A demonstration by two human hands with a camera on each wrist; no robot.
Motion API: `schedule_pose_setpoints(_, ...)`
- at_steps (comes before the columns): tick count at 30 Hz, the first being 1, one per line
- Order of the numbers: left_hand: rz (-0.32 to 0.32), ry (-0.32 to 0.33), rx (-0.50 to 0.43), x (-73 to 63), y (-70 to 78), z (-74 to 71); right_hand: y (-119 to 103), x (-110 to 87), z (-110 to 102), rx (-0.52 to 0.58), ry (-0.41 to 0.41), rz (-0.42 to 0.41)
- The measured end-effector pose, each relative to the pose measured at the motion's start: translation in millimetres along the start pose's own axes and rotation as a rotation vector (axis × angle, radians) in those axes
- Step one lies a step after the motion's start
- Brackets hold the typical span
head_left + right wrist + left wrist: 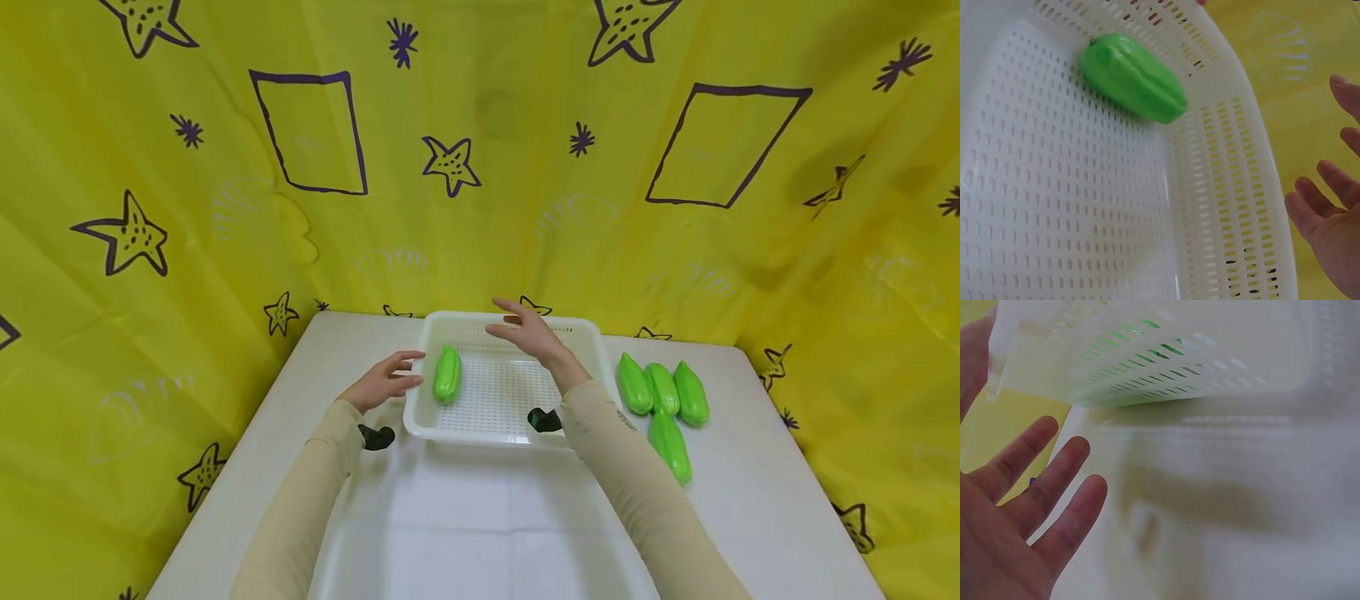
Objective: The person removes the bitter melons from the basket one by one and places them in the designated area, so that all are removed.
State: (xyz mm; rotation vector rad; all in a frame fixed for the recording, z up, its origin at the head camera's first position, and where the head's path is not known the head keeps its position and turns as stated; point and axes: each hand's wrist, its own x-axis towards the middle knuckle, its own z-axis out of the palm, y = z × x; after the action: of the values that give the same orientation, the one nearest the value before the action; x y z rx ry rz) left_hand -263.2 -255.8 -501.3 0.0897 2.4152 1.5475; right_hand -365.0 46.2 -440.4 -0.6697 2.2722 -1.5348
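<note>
A white perforated plastic basket (487, 435) stands at the back of the white table. Inside, against its left end, lies one bright green, ridged, papaya-like fruit (447, 375), seen in the right wrist view as a green fruit (1134, 78) beside the slotted wall. My left hand (386, 379) is at the basket's left rim, fingers spread; in the left wrist view three fingers (1063, 534) extend below the outer wall. My right hand (528, 333) is over the basket's far side, fingers apart and holding nothing.
Several matching green fruits (662, 389) lie in a cluster on the table right of the basket, beside my right forearm. A yellow curtain (480, 233) with drawn stars hangs behind and along both sides. Dark wrist cameras (377, 437) sit under my sleeves.
</note>
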Motion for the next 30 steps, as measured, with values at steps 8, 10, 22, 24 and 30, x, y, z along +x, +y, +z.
schedule_pose_setpoints(8, -0.005, -0.005, -0.005, -1.0, 0.0, -0.2, 6, 13.4, 17, -0.046, -0.055, 0.045)
schedule_pose_setpoints(10, 0.002, -0.004, -0.008, -1.6, 0.1, -0.3, 8, 16.1, 21, -0.054, -0.072, 0.047)
schedule_pose_setpoints(22, -0.030, 0.011, -0.020, -0.6, 0.4, -0.4, 15, 23.7, 35, -0.077, -0.117, 0.058)
schedule_pose_setpoints(24, -0.028, 0.006, -0.015, -0.7, 0.3, -1.2, 15, 25.6, 37, -0.094, -0.136, 0.055)
schedule_pose_setpoints(30, -0.012, -0.001, -0.011, -1.1, 1.4, -0.5, 18, 29.4, 43, -0.129, -0.197, 0.093)
